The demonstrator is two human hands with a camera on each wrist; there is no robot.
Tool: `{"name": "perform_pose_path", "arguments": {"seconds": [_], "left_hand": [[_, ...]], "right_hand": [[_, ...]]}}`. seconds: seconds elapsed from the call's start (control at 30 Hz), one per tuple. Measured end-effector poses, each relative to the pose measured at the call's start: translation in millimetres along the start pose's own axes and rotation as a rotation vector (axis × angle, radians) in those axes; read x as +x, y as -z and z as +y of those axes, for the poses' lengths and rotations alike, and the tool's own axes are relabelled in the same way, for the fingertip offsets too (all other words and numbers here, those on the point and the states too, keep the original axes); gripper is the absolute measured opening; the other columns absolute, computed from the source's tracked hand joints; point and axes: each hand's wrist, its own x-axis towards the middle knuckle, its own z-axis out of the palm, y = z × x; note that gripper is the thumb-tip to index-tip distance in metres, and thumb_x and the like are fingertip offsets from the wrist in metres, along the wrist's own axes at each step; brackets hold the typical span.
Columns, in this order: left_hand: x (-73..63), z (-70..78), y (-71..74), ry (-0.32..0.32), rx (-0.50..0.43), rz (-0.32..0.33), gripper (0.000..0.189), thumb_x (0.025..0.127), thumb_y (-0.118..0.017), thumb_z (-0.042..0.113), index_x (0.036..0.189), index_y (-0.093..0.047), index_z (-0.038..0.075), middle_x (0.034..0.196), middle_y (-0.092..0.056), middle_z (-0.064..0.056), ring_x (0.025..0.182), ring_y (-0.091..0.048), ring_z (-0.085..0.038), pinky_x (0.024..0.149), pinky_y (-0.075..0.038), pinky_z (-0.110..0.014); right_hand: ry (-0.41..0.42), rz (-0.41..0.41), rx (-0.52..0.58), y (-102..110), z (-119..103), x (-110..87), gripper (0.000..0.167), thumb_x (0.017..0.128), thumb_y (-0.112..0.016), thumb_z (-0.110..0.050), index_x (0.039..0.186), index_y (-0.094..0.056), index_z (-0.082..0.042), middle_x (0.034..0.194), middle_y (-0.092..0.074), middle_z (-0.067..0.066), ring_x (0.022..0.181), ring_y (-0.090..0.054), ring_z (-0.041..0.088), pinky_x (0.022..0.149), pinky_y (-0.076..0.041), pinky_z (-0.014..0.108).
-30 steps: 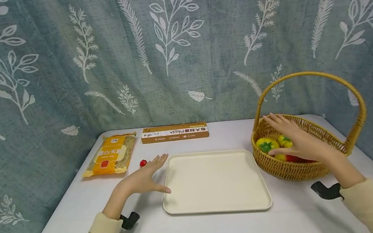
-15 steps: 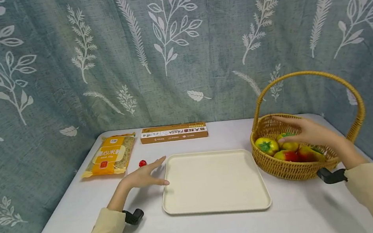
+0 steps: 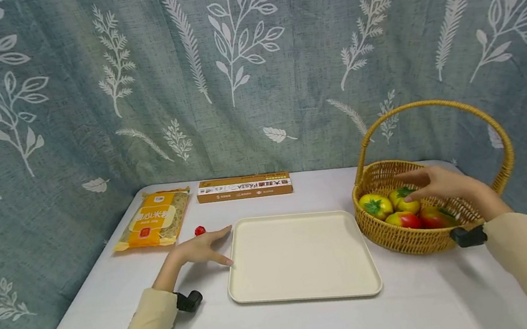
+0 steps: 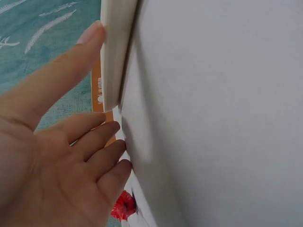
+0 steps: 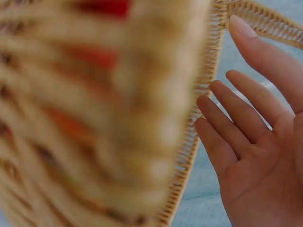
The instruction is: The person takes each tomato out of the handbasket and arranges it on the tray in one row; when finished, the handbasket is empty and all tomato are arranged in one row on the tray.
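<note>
At the left rim of a cream rectangular tray (image 3: 302, 257) is my left hand (image 3: 197, 250), fingers spread and nothing held. In the left wrist view its thumb tip appears at the tray's edge (image 4: 116, 52); contact is uncertain. Over the wicker basket (image 3: 406, 245) hovers my right hand (image 3: 443, 182), palm empty and fingers loosely extended. Beneath it lie yellow round fruits with green leafy tops, one at the left (image 3: 375, 206) and one partly behind the fingers (image 3: 404, 202). Red-and-yellow fruits (image 3: 404, 220) sit in front of them. In the right wrist view the basket's blurred side (image 5: 94, 118) hides most contents.
An orange-and-yellow food packet (image 3: 155, 219) lies at the back left. A brown pasta box (image 3: 244, 187) rests along the table's back edge. Just behind my left hand is a small red object (image 3: 199, 230). The basket's tall arched handle (image 3: 429, 103) rises around my right hand.
My right hand has shifted right and lower over the basket, uncovering more fruit, and its fingers have drawn closer together. My left hand has sunk slightly toward the tray's edge.
</note>
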Motion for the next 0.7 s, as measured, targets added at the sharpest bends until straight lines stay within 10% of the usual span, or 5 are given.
{"name": "perform_pose_path", "arguments": {"seconds": [0.7], "left_hand": [[3.2, 0.6, -0.1, -0.041, -0.051, -0.021, 0.095, 0.077, -0.082, 0.031, 0.152, -0.029, 0.010, 0.155, -0.029, -0.012, 0.142, -0.023, -0.031, 0.114, -0.022, -0.050]], "right_hand": [[-0.113, -0.188, -0.022, 10.7, 4.5, 9.0, 0.072, 0.091, -0.068, -0.028, 0.143, -0.037, 0.009, 0.142, -0.036, 0.035, 0.128, -0.037, 0.052, 0.093, -0.047, 0.053]]}}
